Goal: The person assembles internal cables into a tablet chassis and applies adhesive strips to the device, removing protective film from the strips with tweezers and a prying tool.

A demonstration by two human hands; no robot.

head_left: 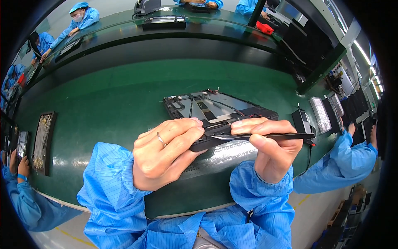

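A flat device assembly (226, 108) with a black frame and a grey metal panel is tilted up in front of me, its near edge raised off the table. Thin dark cables run across its panel. My left hand (168, 151) grips the near left corner, fingers on top and thumb side below. Between the thumb and fingers of my right hand (273, 147) are slim black tweezers (282, 136), lying sideways with the pale pointed tip toward my left hand. The right fingertips also rest by the frame's near edge. What the tip touches is hard to make out.
On the green table (95, 103), a black tray (43, 143) of thin cables lies left. A black box-shaped device (303, 121) with a cord and a clear plastic tray (320, 114) stand right. Co-workers in blue sit at both sides and across. A dark post (321, 68) rises at right.
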